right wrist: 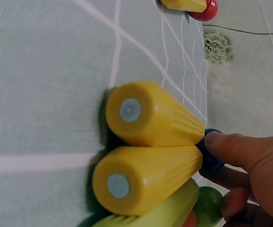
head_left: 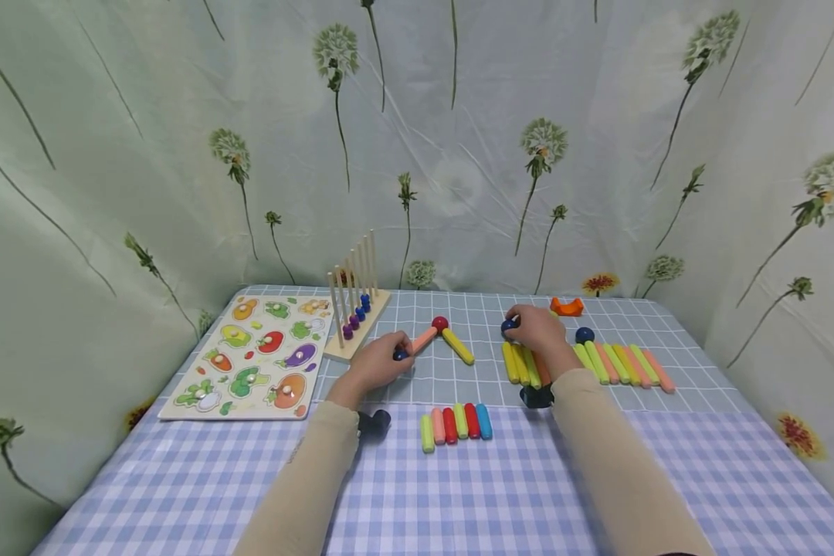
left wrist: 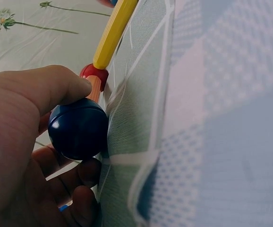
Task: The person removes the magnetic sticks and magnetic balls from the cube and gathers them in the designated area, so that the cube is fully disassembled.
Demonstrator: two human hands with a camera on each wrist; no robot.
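Observation:
My left hand (head_left: 378,361) holds a dark blue ball (left wrist: 79,128) between thumb and fingers, at the near end of an orange stick (head_left: 424,340). That stick's far end meets a red ball (head_left: 440,323), from which a yellow stick (head_left: 458,347) runs toward the right. My right hand (head_left: 538,332) pinches another dark blue ball (head_left: 508,327) just beyond a row of yellow and green sticks (head_left: 517,363). Two yellow sticks (right wrist: 148,179) show grey round ends in the right wrist view, with a green ball (right wrist: 208,206) beside them.
A vegetable puzzle board (head_left: 250,359) and a peg rack with beads (head_left: 354,309) stand at left. Several coloured sticks (head_left: 456,425) lie in front. More sticks (head_left: 622,364), a blue ball (head_left: 584,334) and an orange curved piece (head_left: 567,307) are at right.

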